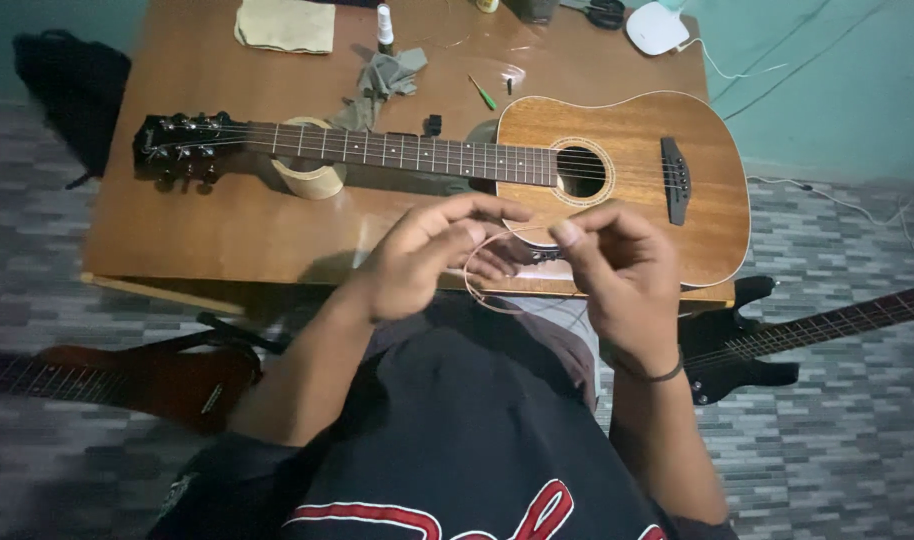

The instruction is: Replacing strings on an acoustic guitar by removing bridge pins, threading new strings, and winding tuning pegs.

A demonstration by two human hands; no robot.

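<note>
A brown acoustic guitar (pixel 627 170) lies flat on the wooden table (pixel 207 220), its headstock to the left and its neck resting on a roll of tape (pixel 312 180). In front of the guitar's body my left hand (pixel 427 260) and my right hand (pixel 622 275) both pinch a thin coiled guitar string (pixel 477 290), looped between them. The fingers of both hands are closed on the wire, just above the table's near edge.
On the table's far side lie a folded cloth (pixel 285 24), a grey rag (pixel 387 80), a small bottle (pixel 384 24), a green screwdriver (pixel 482 92), scissors (pixel 602 12) and a white device (pixel 657 28). A black electric guitar (pixel 767 340) and a red guitar (pixel 127 375) rest on the floor.
</note>
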